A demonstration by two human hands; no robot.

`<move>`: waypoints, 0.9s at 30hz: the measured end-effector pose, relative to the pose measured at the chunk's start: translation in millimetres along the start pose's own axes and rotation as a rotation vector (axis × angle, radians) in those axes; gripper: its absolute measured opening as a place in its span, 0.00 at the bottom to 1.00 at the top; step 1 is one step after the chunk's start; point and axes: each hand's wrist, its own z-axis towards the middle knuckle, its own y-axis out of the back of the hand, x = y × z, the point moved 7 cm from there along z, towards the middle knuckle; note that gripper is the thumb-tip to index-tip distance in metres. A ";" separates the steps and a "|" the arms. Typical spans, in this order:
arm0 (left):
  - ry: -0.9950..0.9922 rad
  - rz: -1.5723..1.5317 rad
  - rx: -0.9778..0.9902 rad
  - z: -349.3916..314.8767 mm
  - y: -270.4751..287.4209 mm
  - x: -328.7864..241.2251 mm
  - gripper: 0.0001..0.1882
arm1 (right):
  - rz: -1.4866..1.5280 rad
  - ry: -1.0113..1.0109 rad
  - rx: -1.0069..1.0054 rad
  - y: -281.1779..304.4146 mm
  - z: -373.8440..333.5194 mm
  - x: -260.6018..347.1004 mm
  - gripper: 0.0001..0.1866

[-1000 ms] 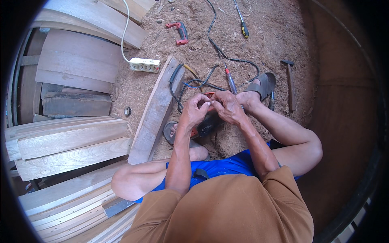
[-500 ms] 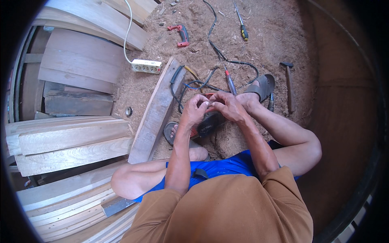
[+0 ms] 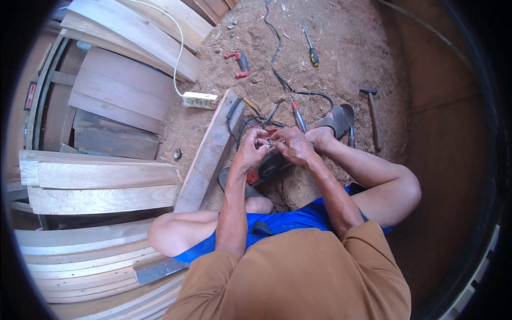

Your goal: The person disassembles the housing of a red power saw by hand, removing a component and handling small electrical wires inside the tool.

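Close together in front of me, both hands are pinched at the fingertips. My left hand point(image 3: 252, 150) and my right hand point(image 3: 293, 146) meet over a small metallic-looking piece, too small to name. Directly beneath them lies a red and black power tool point(image 3: 273, 166), partly covered by the hands. Loose blue and dark wires point(image 3: 257, 120) run by its far side. A screwdriver with a red and grey handle point(image 3: 298, 117) lies just beyond my right hand, beside my sandalled foot.
A wooden beam point(image 3: 209, 152) slants left of the hands. Farther off lie a red and grey handle piece point(image 3: 241, 64), a white power strip point(image 3: 200, 100), a yellow-black screwdriver point(image 3: 313, 56) and a black cable point(image 3: 276, 56). A hammer point(image 3: 375, 120) rests right; stacked boards point(image 3: 106, 176) fill the left.
My view has shifted slightly, so the scene sits a little lower. Both hands stay over the power tool, the fingertips parting slightly around the small piece.
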 end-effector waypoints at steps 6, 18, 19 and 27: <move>-0.031 -0.004 0.018 -5.0 1.1 -13.1 0.18 | 0.051 -0.219 0.158 1.4 -0.5 14.6 0.12; -0.394 1.180 0.239 42.0 96.1 -169.5 0.18 | 0.014 -0.258 0.137 -12.3 10.7 3.8 0.14; -0.374 1.186 0.191 35.0 117.4 -198.0 0.18 | 0.001 -0.263 0.152 -12.0 9.6 4.5 0.14; -0.125 0.790 -0.185 -46.7 268.9 -214.4 0.16 | -0.132 -0.273 0.201 -20.0 8.2 10.1 0.12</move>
